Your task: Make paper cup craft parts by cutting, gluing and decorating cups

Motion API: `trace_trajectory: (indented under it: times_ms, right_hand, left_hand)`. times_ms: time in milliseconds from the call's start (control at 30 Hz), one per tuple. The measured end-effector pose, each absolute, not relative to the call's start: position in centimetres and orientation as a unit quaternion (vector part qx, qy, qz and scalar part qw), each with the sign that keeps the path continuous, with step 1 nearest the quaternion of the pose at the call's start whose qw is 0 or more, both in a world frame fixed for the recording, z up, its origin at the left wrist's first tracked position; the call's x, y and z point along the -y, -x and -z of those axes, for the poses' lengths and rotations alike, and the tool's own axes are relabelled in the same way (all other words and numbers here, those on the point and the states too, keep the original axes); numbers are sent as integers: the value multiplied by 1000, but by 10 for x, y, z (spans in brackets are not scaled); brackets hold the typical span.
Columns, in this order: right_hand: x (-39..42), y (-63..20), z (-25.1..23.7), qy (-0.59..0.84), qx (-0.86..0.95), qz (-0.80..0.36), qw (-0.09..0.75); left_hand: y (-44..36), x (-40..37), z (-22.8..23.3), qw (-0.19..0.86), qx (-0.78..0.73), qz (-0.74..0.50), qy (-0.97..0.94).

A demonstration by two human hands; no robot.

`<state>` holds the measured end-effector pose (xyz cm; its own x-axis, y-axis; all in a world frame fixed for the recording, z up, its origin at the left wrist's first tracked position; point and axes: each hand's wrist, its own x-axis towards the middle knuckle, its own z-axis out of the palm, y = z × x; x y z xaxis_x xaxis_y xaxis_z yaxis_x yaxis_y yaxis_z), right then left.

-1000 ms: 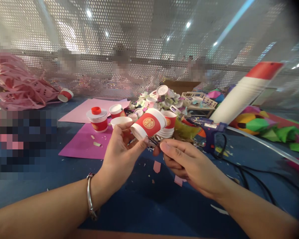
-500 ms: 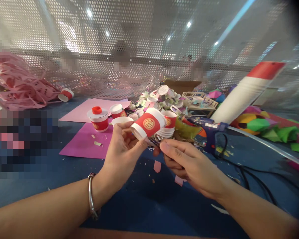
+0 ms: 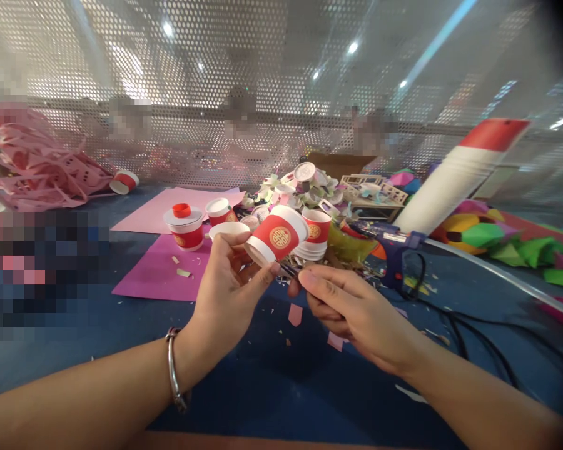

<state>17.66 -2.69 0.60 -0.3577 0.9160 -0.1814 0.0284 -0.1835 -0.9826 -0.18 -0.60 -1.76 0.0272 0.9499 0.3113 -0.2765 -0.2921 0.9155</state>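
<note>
The left hand (image 3: 228, 294) held a small red-and-white paper cup (image 3: 276, 239) tipped on its side, its fingers closed around the base end, above the blue bench (image 3: 272, 387). The right hand (image 3: 351, 309) met it from the right, its fingers pinched on a thin dark tool (image 3: 288, 270) whose tip touched the cup's lower edge; most of the tool was hidden in the hand, so what kind it was could not be told. A metal bangle (image 3: 174, 375) sat on the left wrist.

Right behind the held cup stood a stack of like cups (image 3: 315, 234), partly hidden by it, and just left of that an open white cup (image 3: 228, 229). Farther left, on a magenta paper sheet (image 3: 154, 272), stood an upturned cup with a red cap (image 3: 184, 225) on top, with another cup (image 3: 220, 209) beside it near a pale pink sheet (image 3: 154, 209). A heap of cut paper pieces (image 3: 300, 187) lay behind the stack. A blue glue gun (image 3: 401, 256) rested just right of the hands, its black cord (image 3: 469, 331) trailing across the bench close to the right forearm. A tall white stack of cups with a red end (image 3: 455, 178) leaned at the right, with green and yellow folded paper (image 3: 488, 234) near it. Pink paper cuttings (image 3: 37, 169) were piled at far left, a lone cup (image 3: 123, 181) on its side next to them. Small pink scraps (image 3: 295, 314) dotted the bench under the hands. A perforated metal screen (image 3: 216, 81) rose behind everything.
</note>
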Motion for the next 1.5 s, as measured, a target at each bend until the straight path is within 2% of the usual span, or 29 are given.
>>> trace_trajectory:
  times_ms: [733, 900, 1200, 1500]
  right_hand:
    - [32, -174, -4, 451, 532, -614, 368]
    - [33, -173, -5, 445, 525, -621, 376]
    - [32, -171, -6, 437, 515, -621, 397]
    - [35, -172, -6, 440, 510, -619, 404]
  left_hand:
    - [3, 11, 20, 399, -347, -610, -590]
    - [4, 11, 19, 395, -342, -604, -601]
    - [4, 3, 14, 451, -337, -624, -543]
    - [5, 5, 15, 407, -337, -610, -591]
